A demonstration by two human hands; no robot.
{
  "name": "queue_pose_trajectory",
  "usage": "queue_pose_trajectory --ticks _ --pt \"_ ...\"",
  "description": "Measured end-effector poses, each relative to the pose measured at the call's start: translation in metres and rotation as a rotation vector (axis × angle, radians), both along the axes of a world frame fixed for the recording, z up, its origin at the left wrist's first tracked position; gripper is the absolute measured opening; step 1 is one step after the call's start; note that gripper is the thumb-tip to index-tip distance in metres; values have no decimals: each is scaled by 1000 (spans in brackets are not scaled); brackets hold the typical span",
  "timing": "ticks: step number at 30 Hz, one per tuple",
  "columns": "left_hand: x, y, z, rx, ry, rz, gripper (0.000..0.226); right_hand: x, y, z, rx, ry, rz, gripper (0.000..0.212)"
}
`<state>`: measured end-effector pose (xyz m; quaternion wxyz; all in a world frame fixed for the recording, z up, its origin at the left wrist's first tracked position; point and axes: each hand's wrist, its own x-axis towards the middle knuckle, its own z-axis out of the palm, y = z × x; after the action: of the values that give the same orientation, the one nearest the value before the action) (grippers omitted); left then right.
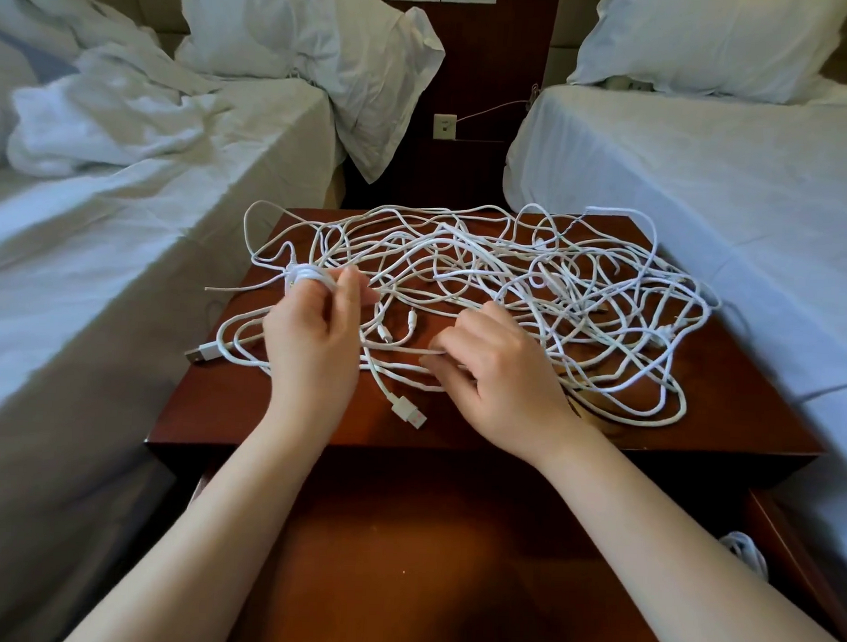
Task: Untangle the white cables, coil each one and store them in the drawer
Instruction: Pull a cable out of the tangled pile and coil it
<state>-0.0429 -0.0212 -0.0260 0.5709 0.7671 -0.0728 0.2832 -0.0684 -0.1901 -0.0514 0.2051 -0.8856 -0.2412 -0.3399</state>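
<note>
A big tangle of white cables (533, 286) is spread over the top of a dark wooden nightstand (245, 410). My left hand (315, 336) holds a small coil of cable (310, 274) wound round its fingertips, thumb against it. My right hand (496, 371) pinches a strand that runs left across the table toward the left hand. Two USB plugs (408, 413) (202, 352) lie loose near the front of the nightstand top. Below my arms the nightstand's drawer (403, 560) stands pulled out, with a coiled white cable (745, 548) at its right side.
A bed with a rumpled white duvet (107, 117) flanks the nightstand on the left and a made bed (706, 153) on the right. Pillows (302, 33) lean at both headboards. A wall socket (444, 127) with a thin cord sits behind the nightstand.
</note>
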Motion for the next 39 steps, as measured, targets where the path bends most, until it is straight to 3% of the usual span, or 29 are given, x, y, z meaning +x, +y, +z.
queue_pose_trajectory --ticks 5,9,15,19,22,29,33,39 --pt "0 -1 -11 432 -139 52 42 0 -4 10 19 -186 -43 18" --pt "-4 -4 -8 512 -82 23 38 0 -8 15 34 -272 -81 19" --pt "-10 -8 0 400 125 -164 43 0 -13 22 48 -381 -100 24" --pt "-17 -10 9 132 423 -601 48 0 -20 27 64 -427 -124 29" --pt "-19 -8 13 21 547 -904 48 2 -23 26 68 -395 -120 30" --pt "-18 2 16 -77 670 -1272 43 7 -25 17 96 -267 -58 29" --pt "-20 1 16 -174 687 -1391 42 4 -14 8 129 -79 20 29" --pt "-18 -1 18 -391 481 -1426 38 -3 4 1 12 145 126 14"
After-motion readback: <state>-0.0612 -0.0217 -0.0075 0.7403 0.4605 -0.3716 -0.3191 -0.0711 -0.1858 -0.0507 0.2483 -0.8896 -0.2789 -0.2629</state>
